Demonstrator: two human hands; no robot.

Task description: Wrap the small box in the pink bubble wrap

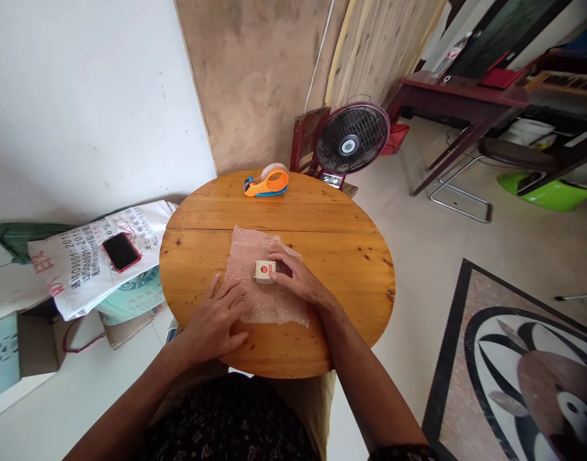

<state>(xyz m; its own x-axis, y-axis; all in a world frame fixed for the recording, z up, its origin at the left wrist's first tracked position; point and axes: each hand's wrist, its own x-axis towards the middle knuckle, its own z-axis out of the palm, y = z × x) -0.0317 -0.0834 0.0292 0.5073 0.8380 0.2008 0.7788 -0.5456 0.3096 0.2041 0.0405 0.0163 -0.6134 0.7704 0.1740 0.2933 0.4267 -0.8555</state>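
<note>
A sheet of pinkish bubble wrap [255, 253] lies flat in the middle of a round wooden table [341, 237]. A small cardboard box [263, 271] with a red mark sits on the wrap. My right hand [296, 276] rests on the box's right side, its fingers curled around the box. My left hand [216, 317] lies flat with fingers spread, pressing the near left corner of the bubble wrap and the table.
An orange and blue tape dispenser [268, 181] stands at the table's far edge. A black phone in a red case [121, 251] lies on printed white sacks [82, 262] to the left. A floor fan [351, 138] and chair stand behind the table.
</note>
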